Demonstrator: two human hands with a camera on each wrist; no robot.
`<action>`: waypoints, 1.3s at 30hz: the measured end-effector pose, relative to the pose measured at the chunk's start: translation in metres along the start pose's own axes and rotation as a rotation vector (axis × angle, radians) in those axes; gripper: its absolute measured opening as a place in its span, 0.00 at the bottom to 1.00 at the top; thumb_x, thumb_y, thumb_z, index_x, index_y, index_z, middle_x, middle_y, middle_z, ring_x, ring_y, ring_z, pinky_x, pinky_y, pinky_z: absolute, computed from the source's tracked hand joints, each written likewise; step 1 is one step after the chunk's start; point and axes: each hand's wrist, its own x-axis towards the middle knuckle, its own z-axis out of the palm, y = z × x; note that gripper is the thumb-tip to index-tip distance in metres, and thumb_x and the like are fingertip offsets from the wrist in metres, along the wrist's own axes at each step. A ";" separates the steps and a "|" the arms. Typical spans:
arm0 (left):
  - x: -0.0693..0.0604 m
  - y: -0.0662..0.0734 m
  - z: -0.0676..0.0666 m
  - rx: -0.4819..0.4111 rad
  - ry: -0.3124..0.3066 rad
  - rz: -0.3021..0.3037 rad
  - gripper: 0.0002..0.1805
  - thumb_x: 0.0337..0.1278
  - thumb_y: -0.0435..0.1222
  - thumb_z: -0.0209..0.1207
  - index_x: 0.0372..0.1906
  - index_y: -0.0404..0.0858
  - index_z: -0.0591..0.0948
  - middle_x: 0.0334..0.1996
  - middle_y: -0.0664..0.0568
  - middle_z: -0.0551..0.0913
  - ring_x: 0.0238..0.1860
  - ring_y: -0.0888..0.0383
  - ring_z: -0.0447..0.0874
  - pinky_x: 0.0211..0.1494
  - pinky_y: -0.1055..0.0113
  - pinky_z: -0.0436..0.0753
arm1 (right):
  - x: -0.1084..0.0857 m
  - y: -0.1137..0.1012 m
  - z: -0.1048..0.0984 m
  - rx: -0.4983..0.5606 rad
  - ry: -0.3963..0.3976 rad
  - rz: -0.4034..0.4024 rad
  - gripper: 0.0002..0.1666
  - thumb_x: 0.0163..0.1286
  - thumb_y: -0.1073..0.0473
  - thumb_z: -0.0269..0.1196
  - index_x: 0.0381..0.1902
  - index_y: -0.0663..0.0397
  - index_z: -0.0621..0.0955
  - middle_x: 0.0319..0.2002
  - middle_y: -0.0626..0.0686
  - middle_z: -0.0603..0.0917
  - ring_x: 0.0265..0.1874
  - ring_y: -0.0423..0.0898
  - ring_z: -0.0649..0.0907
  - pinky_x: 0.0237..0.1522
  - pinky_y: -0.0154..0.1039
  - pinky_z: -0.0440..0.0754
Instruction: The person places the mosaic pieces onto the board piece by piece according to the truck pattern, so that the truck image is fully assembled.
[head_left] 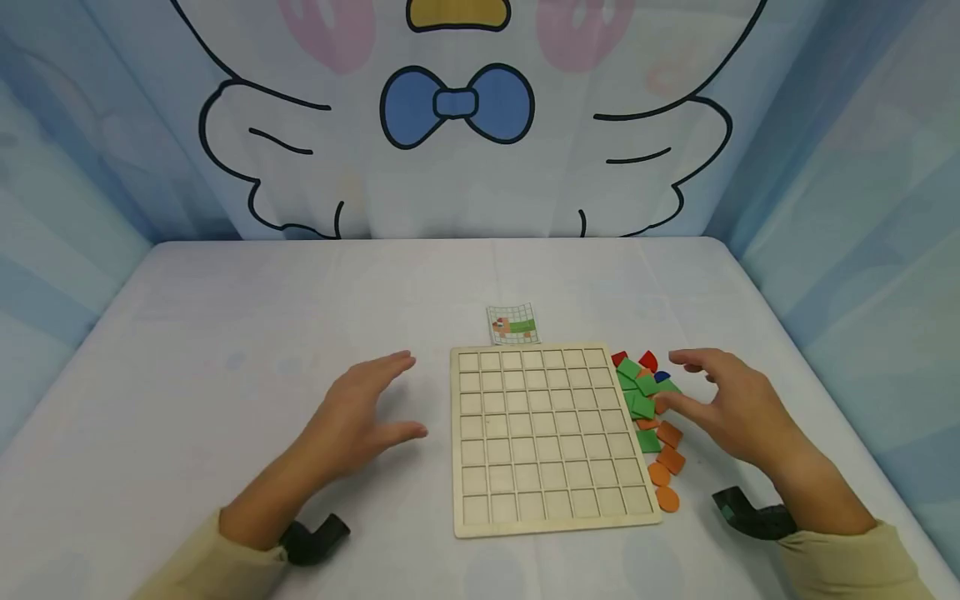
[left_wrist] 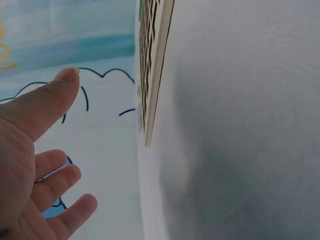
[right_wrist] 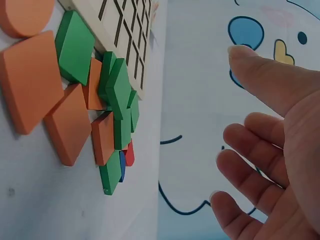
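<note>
A square wooden grid board (head_left: 552,435) lies flat on the table, its cells bare. Along its right edge is a loose pile of flat pieces: green squares (head_left: 641,406), orange squares (head_left: 671,460), orange round pieces (head_left: 667,499), red pieces (head_left: 648,361) and a blue piece (head_left: 662,377). My right hand (head_left: 731,408) hovers beside the pile, thumb and fingers apart, holding nothing; in the right wrist view the pieces (right_wrist: 70,125) sit left of it. Left of the board my left hand (head_left: 360,417) is held in the air, thumb spread from the fingers, with nothing in it.
A small picture card (head_left: 513,324) with a green and orange figure on a grid lies at the board's far edge. The white tablecloth (head_left: 225,358) spreads around. A printed curtain (head_left: 457,183) rises behind the table, with more at both sides.
</note>
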 end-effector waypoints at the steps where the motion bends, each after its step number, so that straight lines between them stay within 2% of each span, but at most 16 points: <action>1: 0.001 0.001 0.003 -0.006 -0.004 0.006 0.45 0.44 0.42 0.78 0.69 0.35 0.73 0.68 0.44 0.73 0.67 0.42 0.70 0.67 0.43 0.69 | 0.000 0.001 0.000 0.005 -0.022 0.011 0.36 0.60 0.52 0.75 0.60 0.65 0.76 0.52 0.67 0.80 0.48 0.66 0.78 0.45 0.64 0.78; 6: 0.005 0.004 0.015 -0.019 -0.023 0.044 0.42 0.42 0.42 0.79 0.66 0.36 0.76 0.62 0.46 0.79 0.64 0.45 0.74 0.64 0.47 0.73 | -0.001 0.005 0.003 0.033 -0.140 0.064 0.37 0.61 0.50 0.74 0.62 0.61 0.76 0.52 0.65 0.80 0.47 0.64 0.77 0.44 0.59 0.78; 10: 0.008 0.008 0.023 -0.017 -0.056 0.056 0.38 0.42 0.42 0.79 0.63 0.37 0.79 0.58 0.49 0.82 0.61 0.46 0.75 0.62 0.48 0.74 | -0.001 0.008 0.007 0.034 -0.187 0.080 0.35 0.61 0.50 0.74 0.61 0.60 0.78 0.50 0.63 0.81 0.47 0.62 0.78 0.45 0.58 0.77; 17: 0.016 0.012 0.032 -0.003 -0.136 0.051 0.33 0.42 0.40 0.79 0.59 0.40 0.82 0.55 0.53 0.83 0.61 0.49 0.76 0.62 0.51 0.74 | 0.000 0.011 0.013 0.010 -0.206 0.070 0.28 0.60 0.53 0.74 0.55 0.59 0.82 0.45 0.58 0.83 0.44 0.59 0.78 0.43 0.55 0.78; 21: 0.019 0.014 0.035 0.022 -0.172 0.062 0.31 0.43 0.39 0.78 0.57 0.40 0.83 0.53 0.52 0.84 0.60 0.49 0.77 0.60 0.50 0.74 | 0.001 0.011 0.016 0.006 -0.220 0.065 0.26 0.61 0.53 0.74 0.54 0.59 0.82 0.42 0.55 0.83 0.42 0.57 0.77 0.40 0.50 0.77; 27: 0.020 0.018 0.036 0.025 -0.209 0.041 0.29 0.44 0.40 0.77 0.56 0.40 0.84 0.52 0.50 0.84 0.60 0.48 0.76 0.59 0.48 0.73 | 0.002 0.012 0.019 0.009 -0.226 0.053 0.23 0.61 0.54 0.73 0.51 0.58 0.83 0.40 0.50 0.83 0.40 0.53 0.78 0.38 0.47 0.76; 33: 0.022 0.019 0.037 0.023 -0.229 0.012 0.30 0.44 0.40 0.77 0.56 0.40 0.84 0.53 0.51 0.84 0.61 0.48 0.76 0.61 0.48 0.73 | 0.003 0.012 0.020 0.018 -0.229 0.029 0.18 0.61 0.56 0.73 0.48 0.56 0.84 0.39 0.47 0.84 0.41 0.50 0.79 0.38 0.46 0.77; 39: 0.022 0.018 0.039 0.025 -0.222 0.012 0.29 0.44 0.41 0.78 0.56 0.41 0.84 0.53 0.52 0.84 0.60 0.48 0.76 0.61 0.49 0.73 | 0.003 0.011 0.023 0.013 -0.225 0.024 0.18 0.61 0.57 0.74 0.46 0.57 0.84 0.38 0.47 0.85 0.39 0.50 0.80 0.39 0.47 0.78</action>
